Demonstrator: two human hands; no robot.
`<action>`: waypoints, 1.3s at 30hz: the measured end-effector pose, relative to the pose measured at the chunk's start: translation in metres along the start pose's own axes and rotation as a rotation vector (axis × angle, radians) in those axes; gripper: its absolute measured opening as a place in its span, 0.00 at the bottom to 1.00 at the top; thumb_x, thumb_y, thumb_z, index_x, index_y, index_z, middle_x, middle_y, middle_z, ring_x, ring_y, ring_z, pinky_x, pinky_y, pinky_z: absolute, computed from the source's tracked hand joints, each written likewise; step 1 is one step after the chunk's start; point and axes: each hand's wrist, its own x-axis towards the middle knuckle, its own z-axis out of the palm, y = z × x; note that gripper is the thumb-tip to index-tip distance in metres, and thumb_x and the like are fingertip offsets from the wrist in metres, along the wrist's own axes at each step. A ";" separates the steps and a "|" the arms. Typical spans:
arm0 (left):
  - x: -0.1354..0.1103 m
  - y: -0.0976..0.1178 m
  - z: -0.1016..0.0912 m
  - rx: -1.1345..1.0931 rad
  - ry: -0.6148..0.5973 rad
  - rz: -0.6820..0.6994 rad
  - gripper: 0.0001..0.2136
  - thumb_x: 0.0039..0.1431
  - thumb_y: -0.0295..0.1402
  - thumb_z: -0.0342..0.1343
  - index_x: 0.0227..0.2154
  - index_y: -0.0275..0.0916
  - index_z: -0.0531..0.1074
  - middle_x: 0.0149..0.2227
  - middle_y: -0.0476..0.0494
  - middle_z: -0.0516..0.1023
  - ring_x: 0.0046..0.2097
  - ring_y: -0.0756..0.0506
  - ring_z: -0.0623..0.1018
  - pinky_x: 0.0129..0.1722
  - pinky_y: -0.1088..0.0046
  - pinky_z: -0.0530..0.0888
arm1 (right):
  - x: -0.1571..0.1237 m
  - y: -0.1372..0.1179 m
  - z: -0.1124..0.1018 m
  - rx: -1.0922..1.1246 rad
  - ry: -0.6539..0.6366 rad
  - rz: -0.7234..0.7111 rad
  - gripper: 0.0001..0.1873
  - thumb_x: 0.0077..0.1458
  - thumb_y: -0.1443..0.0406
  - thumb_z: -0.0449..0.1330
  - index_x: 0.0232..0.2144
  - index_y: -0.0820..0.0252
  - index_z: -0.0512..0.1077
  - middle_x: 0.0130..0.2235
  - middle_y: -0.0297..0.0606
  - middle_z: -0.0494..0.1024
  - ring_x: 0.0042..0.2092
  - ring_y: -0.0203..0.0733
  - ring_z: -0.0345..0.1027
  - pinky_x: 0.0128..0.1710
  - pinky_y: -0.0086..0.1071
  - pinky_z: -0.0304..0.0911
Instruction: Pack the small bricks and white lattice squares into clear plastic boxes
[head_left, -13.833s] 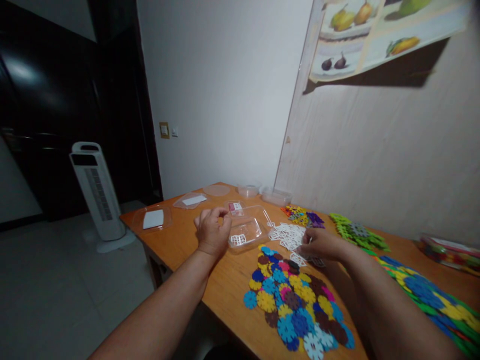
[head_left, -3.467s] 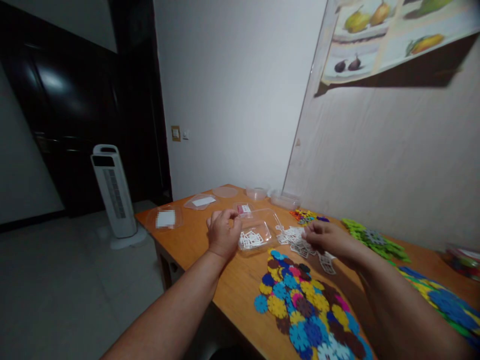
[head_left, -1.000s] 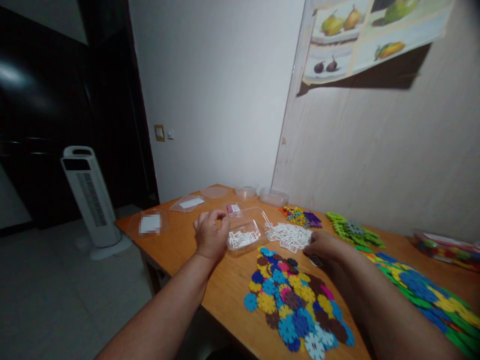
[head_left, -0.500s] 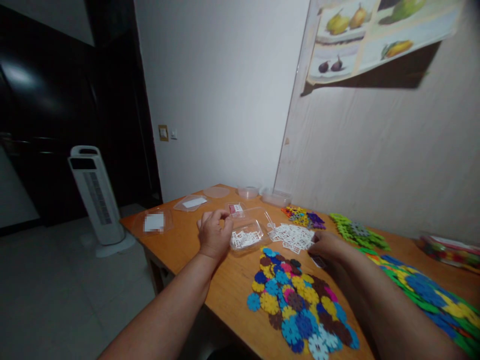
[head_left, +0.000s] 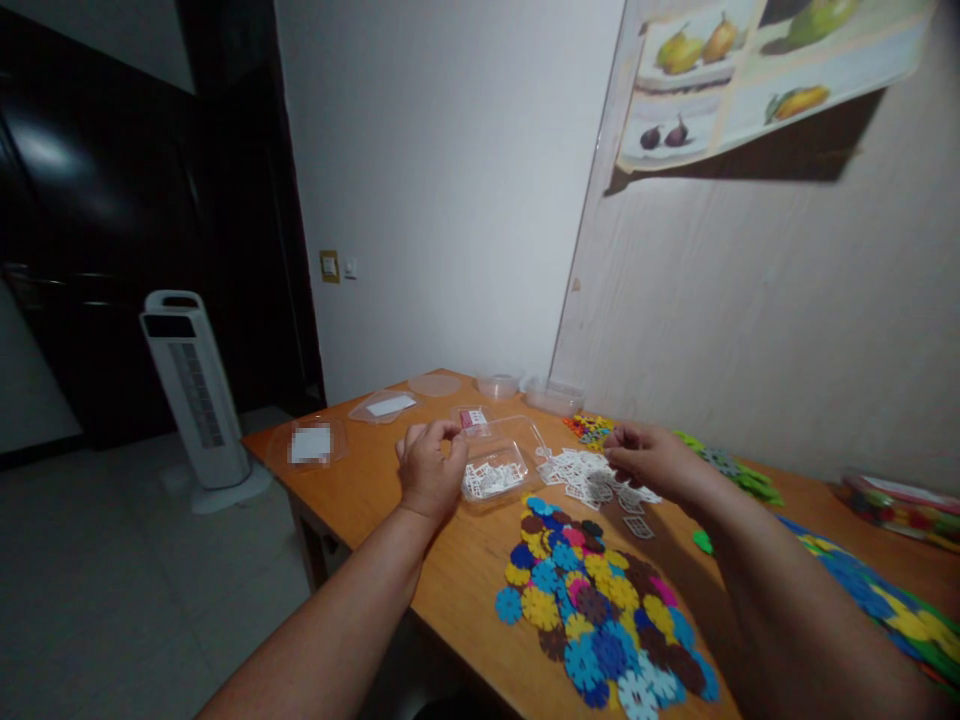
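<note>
My left hand (head_left: 431,465) grips the left edge of a clear plastic box (head_left: 525,492), its thumb at the rim and its fingers curled. Inside the box lie several white lattice pieces (head_left: 491,480). My right hand (head_left: 651,458) is raised over a pile of similar white lattice pieces (head_left: 581,476) to the right of the box. Its fingers are pinched together; whatever is between them is too small to make out. One lattice piece (head_left: 638,527) lies apart, just below that pile.
Colourful notched discs (head_left: 589,605) spread across the table front. Orange and yellow pieces (head_left: 589,428), green pieces (head_left: 742,475) and blue-yellow pieces (head_left: 862,590) lie beyond and to the right. Clear tubs (head_left: 553,397) and lids (head_left: 381,405) line the back. A tower fan (head_left: 195,390) stands left.
My right hand has lifted off the right side of the white pile and moved up and slightly left, uncovering pieces there. The left hand stays on the box.
</note>
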 end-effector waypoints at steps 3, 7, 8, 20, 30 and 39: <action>0.000 0.000 0.000 0.004 -0.002 -0.009 0.05 0.57 0.34 0.55 0.33 0.44 0.74 0.36 0.47 0.80 0.45 0.42 0.75 0.48 0.63 0.64 | 0.003 0.019 -0.008 -0.347 -0.077 0.084 0.09 0.46 0.66 0.62 0.21 0.58 0.64 0.18 0.31 0.69 0.21 0.34 0.64 0.21 0.26 0.55; 0.001 -0.001 0.000 0.002 0.000 -0.003 0.05 0.57 0.34 0.54 0.33 0.44 0.74 0.37 0.48 0.80 0.45 0.42 0.75 0.48 0.63 0.64 | -0.003 0.030 -0.008 -0.571 -0.248 0.254 0.12 0.42 0.61 0.67 0.21 0.59 0.68 0.20 0.36 0.72 0.22 0.37 0.66 0.22 0.29 0.57; 0.001 -0.001 0.001 0.000 0.000 0.000 0.05 0.57 0.34 0.54 0.34 0.44 0.74 0.37 0.48 0.80 0.45 0.42 0.75 0.48 0.63 0.64 | -0.005 0.031 -0.007 -0.596 -0.276 0.275 0.12 0.40 0.60 0.69 0.22 0.60 0.70 0.22 0.37 0.74 0.23 0.38 0.67 0.22 0.30 0.58; 0.000 -0.002 0.001 0.009 0.010 0.017 0.05 0.57 0.34 0.55 0.33 0.44 0.74 0.36 0.47 0.80 0.44 0.42 0.75 0.47 0.63 0.64 | -0.006 0.028 -0.004 -0.607 -0.386 0.310 0.07 0.35 0.68 0.63 0.23 0.60 0.70 0.27 0.36 0.75 0.32 0.42 0.70 0.26 0.30 0.59; 0.000 0.000 0.000 0.010 -0.002 -0.012 0.05 0.57 0.33 0.54 0.34 0.44 0.75 0.37 0.48 0.80 0.45 0.43 0.75 0.48 0.63 0.64 | 0.002 0.032 0.004 -0.154 -0.358 0.082 0.11 0.41 0.64 0.64 0.27 0.57 0.64 0.20 0.28 0.66 0.22 0.32 0.60 0.20 0.26 0.51; 0.001 -0.002 0.000 0.008 -0.002 -0.032 0.05 0.57 0.34 0.54 0.34 0.43 0.75 0.36 0.46 0.80 0.44 0.42 0.75 0.48 0.63 0.66 | 0.006 0.011 0.014 0.009 -0.026 -0.100 0.11 0.50 0.61 0.61 0.36 0.60 0.71 0.29 0.34 0.73 0.29 0.36 0.67 0.27 0.28 0.59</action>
